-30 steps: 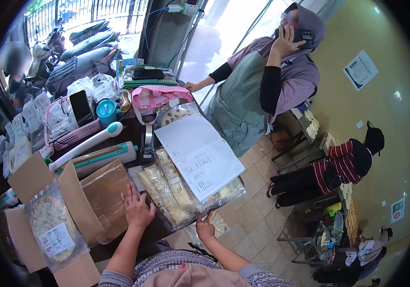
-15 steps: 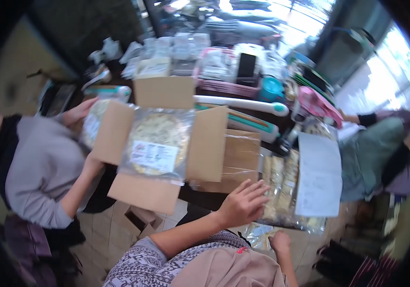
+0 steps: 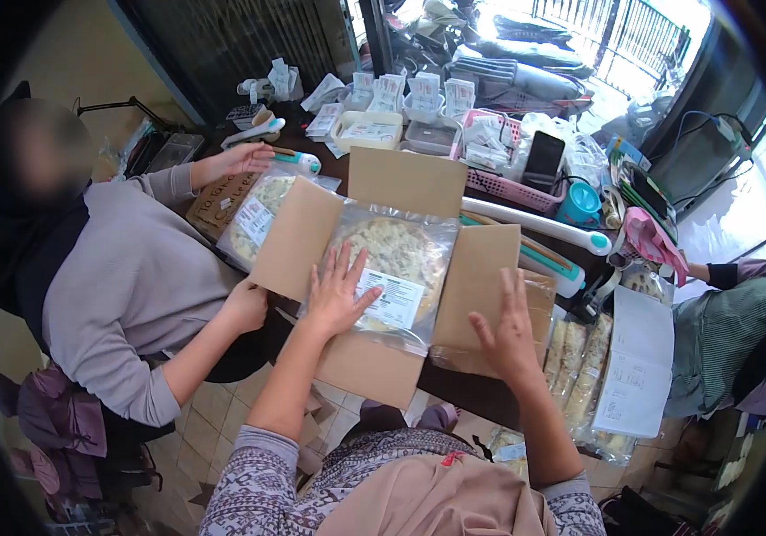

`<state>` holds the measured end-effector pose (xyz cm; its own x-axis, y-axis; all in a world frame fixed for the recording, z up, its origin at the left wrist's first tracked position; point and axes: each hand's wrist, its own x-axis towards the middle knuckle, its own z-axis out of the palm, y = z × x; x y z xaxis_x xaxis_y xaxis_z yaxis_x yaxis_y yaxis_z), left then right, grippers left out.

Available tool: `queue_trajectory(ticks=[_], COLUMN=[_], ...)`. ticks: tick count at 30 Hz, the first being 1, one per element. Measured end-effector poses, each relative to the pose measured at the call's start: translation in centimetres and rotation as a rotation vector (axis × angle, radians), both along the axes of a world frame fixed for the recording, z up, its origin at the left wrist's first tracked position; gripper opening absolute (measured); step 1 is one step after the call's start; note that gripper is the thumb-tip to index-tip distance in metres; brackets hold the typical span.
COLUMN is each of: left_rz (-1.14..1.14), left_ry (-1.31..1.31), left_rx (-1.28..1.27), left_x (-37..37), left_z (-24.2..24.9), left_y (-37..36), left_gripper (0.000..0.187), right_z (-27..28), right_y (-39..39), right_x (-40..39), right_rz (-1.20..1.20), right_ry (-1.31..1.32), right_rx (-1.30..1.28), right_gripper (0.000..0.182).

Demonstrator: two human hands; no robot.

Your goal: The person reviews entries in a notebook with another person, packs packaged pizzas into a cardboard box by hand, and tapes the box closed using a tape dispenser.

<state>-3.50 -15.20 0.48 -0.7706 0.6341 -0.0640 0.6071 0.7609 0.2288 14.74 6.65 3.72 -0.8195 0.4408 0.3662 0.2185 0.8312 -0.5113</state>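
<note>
An open cardboard box point(image 3: 481, 277) has its flaps spread, with a round pizza point(image 3: 392, 246) sealed in clear plastic in its opening. On the pizza's wrapper is a white printed label point(image 3: 392, 299). My left hand point(image 3: 338, 299) lies with fingers spread on the wrapper's left side, its thumb at the label. Beside the right flap, my right hand point(image 3: 508, 330) is raised with fingers stretched and holds nothing. To the left, a co-worker's hand point(image 3: 247, 306) is at the left flap's edge, while the other one reaches above a second wrapped pizza point(image 3: 262, 219).
Several long packs of rolled pastry point(image 3: 579, 362) and a written sheet point(image 3: 637, 357) lie at the right. Behind the box are a long white sealer point(image 3: 535, 219), a pink basket point(image 3: 517, 188) with a phone, and a blue tape roll point(image 3: 584, 201). Another person sits far right.
My left hand has moved from near the pastry packs to the wrapped pizza. My right hand has left a small plastic pack low down and risen beside the right flap.
</note>
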Motion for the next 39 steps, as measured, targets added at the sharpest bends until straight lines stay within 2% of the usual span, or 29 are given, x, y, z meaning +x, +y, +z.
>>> queue_trajectory(ticks=[1, 3, 4, 6, 7, 8, 10, 11, 13, 14, 16, 20, 21, 22, 23, 24, 25, 26, 27, 28, 29, 30, 31, 33, 34, 36, 37, 39], left_rz=[0.001, -0.020, -0.034, -0.104, -0.035, 0.038, 0.362, 0.347, 0.423, 0.426, 0.172, 0.198, 0.233, 0.264, 0.254, 0.270, 0.277, 0.257, -0.001, -0.258, -0.399, -0.537, -0.548, -0.656, -0.659, -0.842, -0.846, -0.787], left_ry=[-0.006, -0.025, -0.044, -0.010, 0.220, 0.448, 0.454, 0.443, -0.088, -0.085, -0.081, -0.125, -0.122, -0.124, -0.135, 0.171, 0.476, 0.465, 0.463, 0.451, 0.393, 0.344, 0.338, 0.535, 0.532, 0.342, 0.255, 0.259], left_rx=[-0.041, -0.078, -0.118, -0.083, -0.046, -0.005, 0.153, 0.155, 0.084, 0.082, 0.435, 0.345, 0.334, 0.323, 0.325, 0.211, 0.095, 0.101, 0.180, 0.256, 0.235, 0.220, 0.227, 0.117, 0.124, 0.060, 0.067, 0.084], left_x=[-0.2, -0.3, -0.2, -1.5, -2.3, -3.1, -5.2, -6.3, -8.6, -8.9, -9.5, -8.9, -8.8, -8.5, -7.9, -7.3, -6.8, -5.9, -4.9, -3.6, -1.9, -0.7, -0.2, 0.3, 0.8, 2.1, 2.6, 3.1], left_z=[-0.1, 0.6, 1.0, 2.3, 3.2, 3.9, 4.8, 5.3, 6.4, 5.8, 4.4, 3.8, 3.2, 2.7, 2.6, 2.7, 2.9, 3.6, 4.5, 5.0, 5.0, 4.8, 4.5, 3.9, 3.8, 3.9, 2.8, 1.2], left_y=[-0.3, -0.6, -0.9, -2.2, -3.0, -3.7, -5.2, -5.9, -7.0, -7.4, -8.1, -8.7, -9.2, -9.5, -9.6, -9.5, -9.3, -8.9, -8.1, -7.6, -7.3, -7.0, -6.7, -6.3, -6.3, -6.5, -6.4, -6.1], left_gripper=[0.077, 0.077, 0.077, 0.077, 0.075, 0.073, 0.060, 0.060, 0.043, 0.043, 0.035, 0.036, 0.035, 0.034, 0.034, 0.035, 0.036, 0.036, 0.034, 0.032, 0.033, 0.033, 0.033, 0.032, 0.032, 0.037, 0.032, 0.027], right_z=[-0.9, -2.6, -3.4, -4.1, -3.7, -3.2, -2.5, -2.1, -1.4, -1.1, -0.8, -0.7, -0.4, -0.3, 1.4, 2.5, 0.5, 2.4, 4.6, 4.6, 4.2, 3.5, 2.4, 0.4, -0.4, -2.1, -3.2, -2.9], right_y=[-0.2, 0.6, 1.2, 2.1, 2.2, 1.8, 1.4, 1.1, 0.4, -0.1, -0.5, 0.1, 0.5, 0.3, -0.6, -1.0, -0.8, -2.3, -3.6, -3.7, -3.5, -3.3, -3.0, -1.9, -1.6, -1.0, -0.6, -0.5], right_x=[-0.7, -0.8, -0.7, -0.7, -0.6, -0.8, -1.1, -1.2, -1.8, -1.9, -2.3, -1.4, -1.3, -1.2, -1.7, -1.9, -2.1, -3.2, -5.5, -7.1, -8.6, -10.5, -12.3, -15.7, -16.6, -17.7, -17.8, -17.2], right_rz=[-0.005, -0.104, -0.113, -0.147, -0.117, -0.134, 0.008, -0.011, -0.067, -0.063, -0.097, -0.091, -0.115, -0.127, -0.300, -0.454, -0.405, -0.315, -0.222, -0.026, 0.170, 0.219, 0.266, 0.254, 0.248, 0.178, 0.201, 0.217], right_ry=[0.001, -0.037, -0.045, 0.000, 0.010, 0.015, 0.108, 0.110, 0.073, 0.073, 0.120, 0.072, 0.078, 0.077, -0.188, -0.435, -0.261, -0.281, -0.298, -0.286, -0.273, -0.318, -0.362, -0.501, -0.506, -0.681, -0.637, -0.642], right_rx=[0.001, -0.620, -0.619, -1.376, -1.449, -1.446, -1.328, -1.327, -1.228, -1.231, -1.181, -1.155, -1.253, -1.251, -0.799, -0.329, 0.100, 0.186, 0.274, 0.180, 0.080, 0.064, 0.045, 0.036, 0.039, -0.086, -0.110, -0.052], right_gripper=[0.065, 0.069, 0.069, 0.064, 0.051, 0.051, 0.039, 0.039, 0.036, 0.036, 0.039, 0.038, 0.048, 0.048, 0.055, 0.062, 0.074, 0.073, 0.072, 0.070, 0.069, 0.065, 0.061, 0.064, 0.064, 0.071, 0.077, 0.077])
